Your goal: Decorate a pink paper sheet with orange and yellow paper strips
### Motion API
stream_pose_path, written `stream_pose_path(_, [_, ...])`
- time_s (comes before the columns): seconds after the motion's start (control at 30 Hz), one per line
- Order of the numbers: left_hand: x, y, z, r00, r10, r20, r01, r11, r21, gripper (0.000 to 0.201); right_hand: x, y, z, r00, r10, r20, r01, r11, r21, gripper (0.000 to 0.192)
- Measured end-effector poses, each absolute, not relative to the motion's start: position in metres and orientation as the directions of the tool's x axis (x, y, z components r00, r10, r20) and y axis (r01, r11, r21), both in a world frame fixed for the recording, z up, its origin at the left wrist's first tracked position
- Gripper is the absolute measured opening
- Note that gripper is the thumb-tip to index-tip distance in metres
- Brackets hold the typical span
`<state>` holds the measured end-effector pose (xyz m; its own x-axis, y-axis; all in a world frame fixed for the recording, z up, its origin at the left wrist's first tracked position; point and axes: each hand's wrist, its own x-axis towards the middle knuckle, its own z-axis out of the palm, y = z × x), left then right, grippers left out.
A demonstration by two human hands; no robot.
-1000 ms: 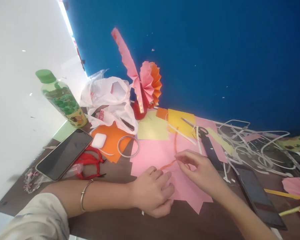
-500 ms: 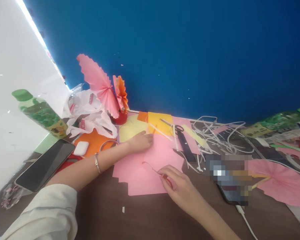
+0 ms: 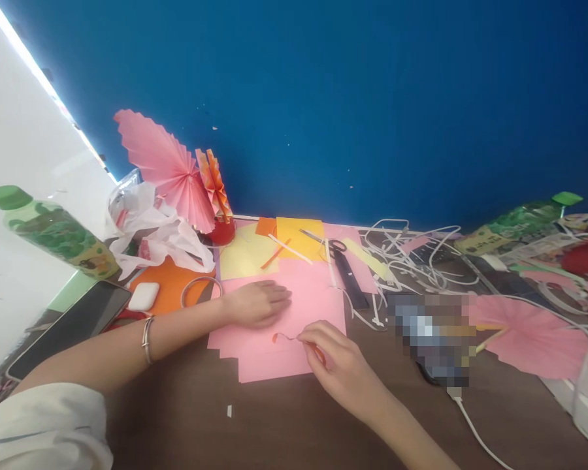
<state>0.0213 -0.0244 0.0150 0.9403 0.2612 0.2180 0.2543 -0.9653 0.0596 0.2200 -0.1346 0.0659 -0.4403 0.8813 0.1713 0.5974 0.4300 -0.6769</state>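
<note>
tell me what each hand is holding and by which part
Right hand pinches a thin orange paper strip near one end. Left hand holds nothing, resting flat on the pink paper.

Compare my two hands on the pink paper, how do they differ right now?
The left hand lies flat, palm down, pressing the pink paper; the right hand is curled, pinching a thin orange strip. The left hand holds nothing; the right hand grips the strip. Both are bare and over the same sheet.
</note>
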Motion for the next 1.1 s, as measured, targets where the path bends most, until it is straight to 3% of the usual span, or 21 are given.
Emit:
stream_pose_path(0.17, [0.008,-0.031,0.014,0.834,0.508,0.215,0.464,-0.857,0.224,0.027,0.21,-0.12,0.058,-0.412,0.893,0.181,0.605,0.416,-0.679,0.02])
stream_pose_path(0.3, [-0.011,-0.041,0.022,0.733,0.618,0.283,0.509,-0.775,0.374,0.034,0.199,-0.108,0.056,-0.37,0.924,0.097,0.648,0.331,-0.686,0.023])
stream_pose_path(0.37, [-0.021,-0.051,0.022,0.752,0.581,0.312,0.497,-0.81,0.311,0.031,0.197,-0.104,0.058,-0.373,0.925,0.072,0.662,0.319,-0.678,0.024])
stream_pose_path(0.47, [-0.031,-0.066,0.017,0.86,0.439,0.262,0.413,-0.898,0.15,0.025,0.195,-0.1,0.06,-0.378,0.924,0.062,0.673,0.32,-0.667,0.023])
stream_pose_path(0.57, [-0.031,-0.074,0.011,0.892,0.403,0.205,0.391,-0.915,0.096,0.033,0.194,-0.097,0.061,-0.367,0.928,0.067,0.682,0.317,-0.66,0.023])
stream_pose_path(0.77, [-0.025,-0.074,0.011,0.876,0.437,0.202,0.409,-0.897,0.166,0.042,0.186,-0.091,0.056,-0.251,0.963,0.096,0.639,0.24,-0.731,0.026])
stream_pose_path(0.93, [-0.031,-0.074,0.006,0.89,0.406,0.209,0.351,-0.901,0.253,0.05,0.177,-0.082,0.038,-0.128,0.989,0.072,0.369,0.115,-0.922,0.031])
stream_pose_path(1.1, [-0.035,-0.072,-0.002,0.896,0.398,0.198,0.327,-0.892,0.312,0.053,0.172,-0.077,0.031,-0.024,0.997,0.08,0.304,0.083,-0.949,0.04])
